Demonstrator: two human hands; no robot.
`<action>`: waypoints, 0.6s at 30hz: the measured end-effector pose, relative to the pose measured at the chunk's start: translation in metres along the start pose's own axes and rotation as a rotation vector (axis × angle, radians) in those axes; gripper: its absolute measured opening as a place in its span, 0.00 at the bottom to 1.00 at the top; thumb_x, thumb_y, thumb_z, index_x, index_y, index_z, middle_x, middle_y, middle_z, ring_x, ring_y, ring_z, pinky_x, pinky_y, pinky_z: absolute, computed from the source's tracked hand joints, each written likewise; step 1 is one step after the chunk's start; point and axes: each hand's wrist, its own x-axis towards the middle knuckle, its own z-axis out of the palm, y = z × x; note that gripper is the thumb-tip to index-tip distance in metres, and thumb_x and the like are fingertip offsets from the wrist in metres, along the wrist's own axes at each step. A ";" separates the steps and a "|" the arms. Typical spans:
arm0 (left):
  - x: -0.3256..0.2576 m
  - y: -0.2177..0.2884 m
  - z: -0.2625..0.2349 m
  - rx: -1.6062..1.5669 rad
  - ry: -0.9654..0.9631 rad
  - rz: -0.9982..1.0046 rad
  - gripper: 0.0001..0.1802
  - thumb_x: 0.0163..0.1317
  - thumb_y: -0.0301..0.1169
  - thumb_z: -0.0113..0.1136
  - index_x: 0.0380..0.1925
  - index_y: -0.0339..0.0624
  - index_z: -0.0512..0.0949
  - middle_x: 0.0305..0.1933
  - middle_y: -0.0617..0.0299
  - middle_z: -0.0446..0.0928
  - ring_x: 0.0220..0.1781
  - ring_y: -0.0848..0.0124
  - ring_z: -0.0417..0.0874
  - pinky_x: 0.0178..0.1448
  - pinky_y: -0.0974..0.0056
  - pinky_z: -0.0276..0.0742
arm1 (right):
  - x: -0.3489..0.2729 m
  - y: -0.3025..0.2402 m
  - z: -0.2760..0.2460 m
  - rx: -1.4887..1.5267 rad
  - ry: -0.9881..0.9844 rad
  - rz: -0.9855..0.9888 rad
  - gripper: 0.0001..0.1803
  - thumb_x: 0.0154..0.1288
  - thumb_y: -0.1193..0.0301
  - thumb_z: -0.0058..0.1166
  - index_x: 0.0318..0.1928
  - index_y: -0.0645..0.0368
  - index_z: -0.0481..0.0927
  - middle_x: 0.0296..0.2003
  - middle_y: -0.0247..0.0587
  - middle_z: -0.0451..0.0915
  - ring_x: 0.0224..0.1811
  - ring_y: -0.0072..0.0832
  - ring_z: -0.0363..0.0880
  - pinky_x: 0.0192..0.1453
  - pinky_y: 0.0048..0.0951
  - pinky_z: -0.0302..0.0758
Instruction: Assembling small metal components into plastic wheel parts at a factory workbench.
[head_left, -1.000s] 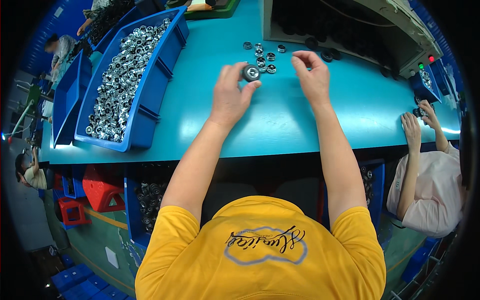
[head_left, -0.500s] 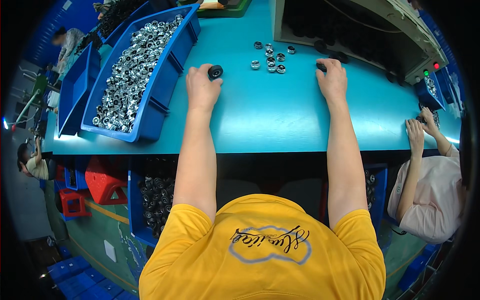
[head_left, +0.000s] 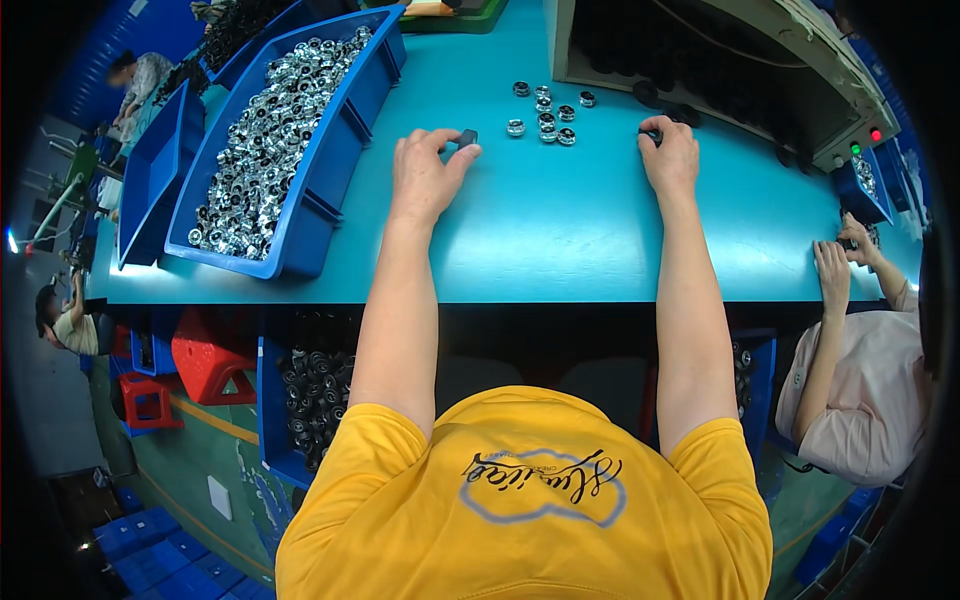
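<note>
My left hand (head_left: 428,175) is raised over the table, its thumb and fingers closed on a small black wheel (head_left: 468,138) seen mostly edge-on. Farther right, my right hand (head_left: 672,160) grips another black wheel (head_left: 652,136), partly hidden by the fingers. Between the two hands and a little beyond them, several small silver-and-black hubs (head_left: 546,120) sit in a loose group on the turquoise table (head_left: 540,230).
A blue bin (head_left: 325,200) heaped with silver hubs stands at the left, beside another blue bin (head_left: 150,190). An open-fronted machine (head_left: 850,110) with black wheels inside fills the far right. A co-worker's hands (head_left: 838,260) work at the right edge.
My left hand has moved slightly right and turned its wheel from face-on to nearly edge-on. My right hand stays at about the same place, still gripping its wheel.
</note>
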 end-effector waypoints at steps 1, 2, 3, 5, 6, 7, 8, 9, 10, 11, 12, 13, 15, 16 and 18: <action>-0.002 0.003 0.001 -0.048 -0.022 0.004 0.21 0.57 0.38 0.79 0.49 0.42 0.89 0.47 0.54 0.85 0.57 0.56 0.84 0.61 0.54 0.80 | 0.000 0.001 0.000 -0.007 0.005 -0.001 0.11 0.68 0.68 0.65 0.51 0.45 0.88 0.59 0.42 0.80 0.63 0.45 0.77 0.70 0.43 0.75; -0.003 0.005 0.001 -0.094 -0.042 0.009 0.21 0.57 0.38 0.79 0.48 0.41 0.89 0.46 0.53 0.85 0.57 0.56 0.83 0.61 0.53 0.80 | 0.000 0.000 0.000 -0.015 0.002 0.004 0.11 0.68 0.67 0.65 0.51 0.45 0.88 0.59 0.42 0.80 0.63 0.45 0.77 0.69 0.43 0.76; -0.004 0.007 0.002 -0.141 -0.062 0.013 0.21 0.56 0.38 0.80 0.48 0.41 0.88 0.45 0.53 0.85 0.57 0.55 0.83 0.61 0.53 0.80 | -0.001 -0.001 -0.001 -0.022 -0.001 0.009 0.12 0.68 0.67 0.65 0.51 0.44 0.88 0.59 0.42 0.80 0.63 0.45 0.77 0.69 0.43 0.76; -0.006 0.006 0.011 -0.103 -0.025 0.114 0.22 0.54 0.37 0.81 0.46 0.40 0.87 0.43 0.53 0.85 0.54 0.54 0.83 0.60 0.53 0.80 | -0.001 -0.001 -0.001 -0.034 0.002 0.010 0.12 0.68 0.66 0.65 0.51 0.43 0.88 0.58 0.41 0.80 0.63 0.44 0.77 0.69 0.44 0.76; -0.007 0.004 0.015 -0.085 -0.006 0.164 0.22 0.53 0.37 0.82 0.45 0.39 0.86 0.41 0.53 0.85 0.53 0.53 0.83 0.59 0.53 0.80 | -0.001 -0.001 0.001 -0.038 0.008 0.005 0.12 0.68 0.65 0.65 0.51 0.43 0.88 0.58 0.41 0.80 0.63 0.44 0.77 0.68 0.44 0.77; -0.006 0.000 0.016 -0.047 0.033 0.143 0.22 0.53 0.37 0.82 0.45 0.39 0.86 0.43 0.52 0.85 0.54 0.52 0.83 0.60 0.52 0.80 | -0.001 0.000 0.001 -0.041 0.011 0.001 0.12 0.68 0.65 0.65 0.51 0.43 0.88 0.58 0.41 0.80 0.63 0.44 0.77 0.68 0.44 0.77; -0.003 -0.004 0.014 -0.010 0.071 0.122 0.22 0.52 0.37 0.82 0.45 0.40 0.85 0.44 0.51 0.84 0.55 0.51 0.82 0.61 0.51 0.79 | -0.001 0.001 0.002 -0.042 0.016 -0.001 0.12 0.68 0.65 0.65 0.51 0.43 0.88 0.58 0.41 0.80 0.63 0.44 0.77 0.68 0.44 0.77; -0.001 -0.009 0.012 0.027 0.110 0.101 0.23 0.52 0.36 0.83 0.44 0.40 0.85 0.45 0.50 0.84 0.55 0.50 0.82 0.61 0.50 0.79 | -0.001 0.001 0.002 -0.042 0.018 -0.003 0.12 0.68 0.65 0.65 0.51 0.43 0.88 0.58 0.41 0.80 0.63 0.44 0.77 0.68 0.44 0.77; 0.001 -0.014 0.008 0.141 0.159 0.035 0.22 0.53 0.36 0.82 0.45 0.40 0.85 0.47 0.50 0.83 0.56 0.49 0.81 0.62 0.50 0.78 | -0.002 0.002 0.002 -0.045 0.025 -0.006 0.13 0.68 0.65 0.65 0.51 0.43 0.88 0.57 0.41 0.80 0.63 0.44 0.77 0.67 0.43 0.77; 0.001 -0.021 0.003 0.257 0.209 -0.036 0.21 0.54 0.36 0.81 0.45 0.41 0.85 0.48 0.49 0.83 0.58 0.48 0.80 0.63 0.49 0.77 | -0.002 0.001 0.001 -0.046 0.030 -0.012 0.13 0.67 0.65 0.65 0.52 0.44 0.88 0.57 0.42 0.80 0.63 0.43 0.77 0.67 0.43 0.77; 0.002 -0.025 0.001 0.373 0.259 -0.107 0.21 0.55 0.36 0.80 0.46 0.41 0.85 0.50 0.48 0.82 0.59 0.47 0.79 0.64 0.48 0.76 | -0.003 0.000 0.001 -0.051 0.039 -0.020 0.13 0.67 0.65 0.65 0.51 0.45 0.87 0.57 0.42 0.80 0.63 0.43 0.78 0.66 0.43 0.78; 0.003 -0.026 0.003 0.362 0.261 -0.147 0.21 0.56 0.36 0.79 0.47 0.41 0.84 0.52 0.47 0.81 0.58 0.47 0.79 0.64 0.46 0.75 | -0.004 -0.002 0.000 -0.055 0.048 -0.027 0.13 0.66 0.65 0.65 0.51 0.46 0.87 0.57 0.42 0.80 0.63 0.43 0.78 0.66 0.43 0.78; 0.007 -0.023 0.005 0.336 0.269 -0.221 0.21 0.59 0.37 0.76 0.48 0.40 0.83 0.54 0.46 0.79 0.57 0.46 0.78 0.63 0.43 0.73 | -0.004 -0.002 -0.002 0.036 0.072 -0.041 0.14 0.64 0.67 0.67 0.50 0.49 0.87 0.54 0.42 0.81 0.60 0.43 0.79 0.64 0.42 0.79; 0.005 -0.023 0.003 0.379 0.314 -0.199 0.20 0.61 0.38 0.75 0.49 0.40 0.83 0.53 0.46 0.79 0.57 0.47 0.78 0.62 0.44 0.73 | -0.005 -0.002 -0.004 0.081 0.085 -0.047 0.14 0.63 0.68 0.68 0.50 0.51 0.86 0.53 0.42 0.81 0.58 0.43 0.80 0.63 0.42 0.79; -0.001 -0.008 0.002 0.447 0.395 -0.143 0.20 0.64 0.39 0.73 0.50 0.40 0.83 0.52 0.48 0.80 0.57 0.48 0.78 0.61 0.45 0.73 | -0.008 -0.012 -0.007 0.313 0.184 -0.250 0.16 0.60 0.70 0.69 0.49 0.54 0.85 0.50 0.42 0.82 0.53 0.40 0.82 0.59 0.39 0.81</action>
